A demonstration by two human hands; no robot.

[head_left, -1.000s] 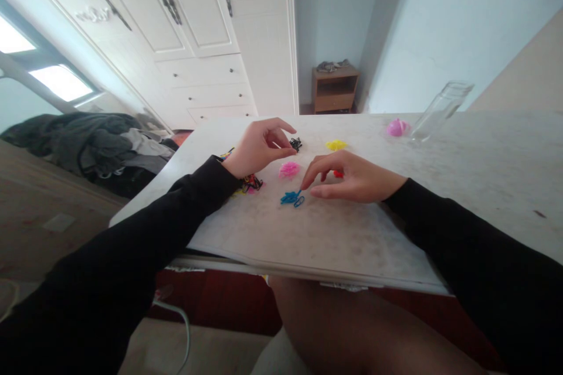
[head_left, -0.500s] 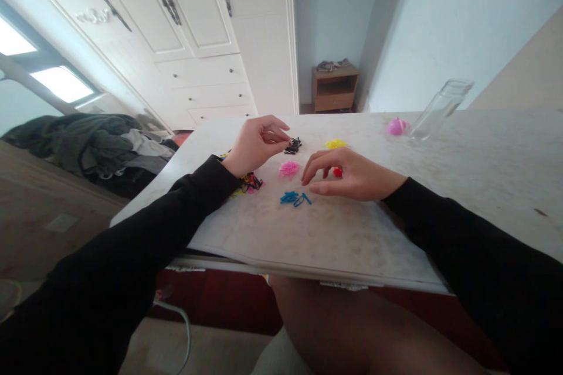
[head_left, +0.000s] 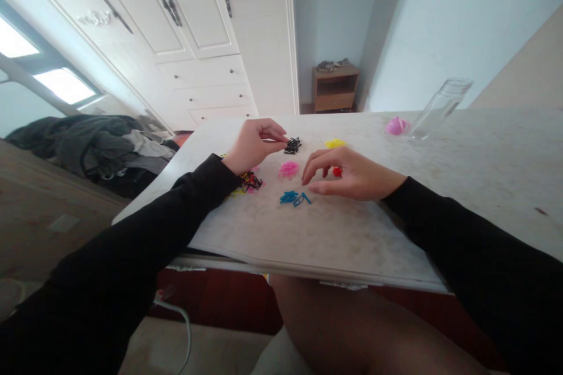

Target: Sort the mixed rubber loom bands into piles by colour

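Note:
Small coloured elastic bands lie in separate heaps on a white table [head_left: 396,228]. My left hand [head_left: 253,145] is curled, its thumb and forefinger pinched together at the edge of the black heap [head_left: 292,145]. A mixed pile [head_left: 250,182] sits under its wrist. My right hand [head_left: 352,174] rests on the table with fingers loosely bent and apart, holding nothing, over the red bands [head_left: 337,171]. The blue heap [head_left: 294,198] lies just left of its fingertips. A pink heap [head_left: 289,169] is between my hands and a yellow heap [head_left: 335,143] lies beyond.
A clear glass jar [head_left: 437,109] lies tilted at the far right of the table, with a pink lid [head_left: 396,126] beside it. White wardrobes [head_left: 211,35] stand behind. Dark clothes [head_left: 92,143] are piled at the left. A small wooden nightstand [head_left: 335,89] stands far back.
My left hand's fingers have closed from open into a pinch and reached the black heap. My right hand drew slightly back from the blue bands, which have spread a little.

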